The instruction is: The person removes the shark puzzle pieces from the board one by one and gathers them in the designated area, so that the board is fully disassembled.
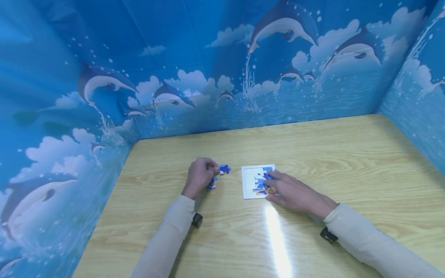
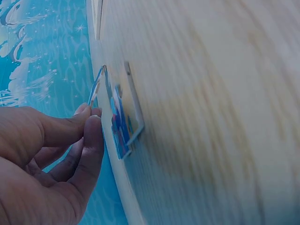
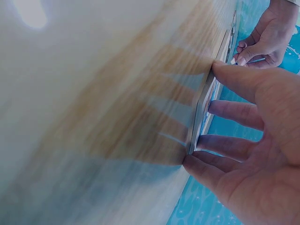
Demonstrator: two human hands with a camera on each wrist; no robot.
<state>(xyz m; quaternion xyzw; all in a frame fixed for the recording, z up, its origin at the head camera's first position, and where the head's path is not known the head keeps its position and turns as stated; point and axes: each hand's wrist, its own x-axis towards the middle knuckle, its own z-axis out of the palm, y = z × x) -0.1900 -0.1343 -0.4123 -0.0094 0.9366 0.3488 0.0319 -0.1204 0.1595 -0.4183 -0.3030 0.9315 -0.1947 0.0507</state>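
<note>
My left hand point(image 1: 201, 175) pinches a small blue and white jigsaw piece point(image 1: 225, 168) between thumb and fingertips; the left wrist view shows this piece point(image 2: 96, 86) edge-on. Beside that hand, another blue jigsaw piece point(image 1: 211, 184) lies on the table, partly covered by the fingers. To the right is a square white puzzle board point(image 1: 248, 182) with a raised rim. Several joined pieces point(image 1: 259, 183) in blue, white and orange fill its right part. My right hand point(image 1: 295, 192) rests over the board's right side, fingers extended onto the pieces and thumb at the near edge, hiding some of the picture.
The light wood-grain table point(image 1: 167, 154) is bordered at the back and sides by a blue curtain point(image 1: 194, 92) printed with dolphins. A bright light reflection streaks the table in front of the board. Each wrist has a small black device point(image 1: 197, 220) strapped on.
</note>
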